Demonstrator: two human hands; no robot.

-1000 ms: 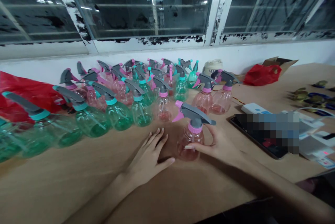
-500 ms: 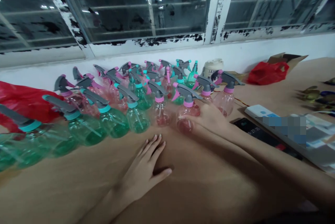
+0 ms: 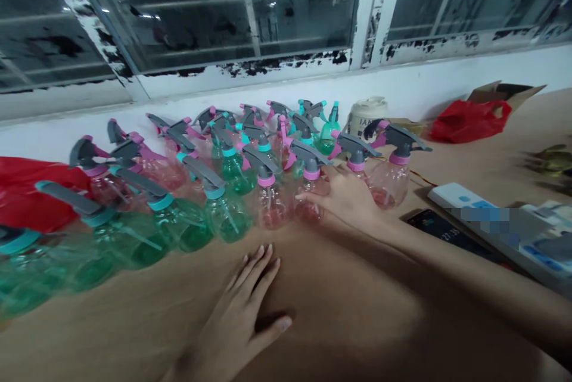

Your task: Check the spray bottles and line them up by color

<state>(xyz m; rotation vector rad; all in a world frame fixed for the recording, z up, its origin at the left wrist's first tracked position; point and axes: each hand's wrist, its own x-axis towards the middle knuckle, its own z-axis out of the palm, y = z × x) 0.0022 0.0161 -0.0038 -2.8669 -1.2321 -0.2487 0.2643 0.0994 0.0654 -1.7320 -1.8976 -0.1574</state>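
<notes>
My right hand (image 3: 346, 200) is wrapped round the body of a pink spray bottle (image 3: 309, 188) with a grey trigger and pink collar, standing at the front of a crowd of bottles. My left hand (image 3: 241, 310) lies flat on the brown table (image 3: 357, 322), fingers stretched out, holding nothing, a little in front of the bottle row. Several green spray bottles (image 3: 226, 206) and pink spray bottles (image 3: 268, 197) stand packed from the left edge to the middle. Two more pink bottles (image 3: 393, 173) stand just right of my right hand.
A red plastic bag (image 3: 27, 191) lies behind the bottles at the left; another red bag (image 3: 469, 120) and a cardboard box (image 3: 500, 91) sit at the back right. A white tub (image 3: 366, 117) stands by the wall. A phone (image 3: 442, 233) and white devices (image 3: 491, 221) lie right.
My right hand has carried the pink spray bottle away from me and set it in the front row beside the other pink bottles. My left hand stayed flat on the table.
</notes>
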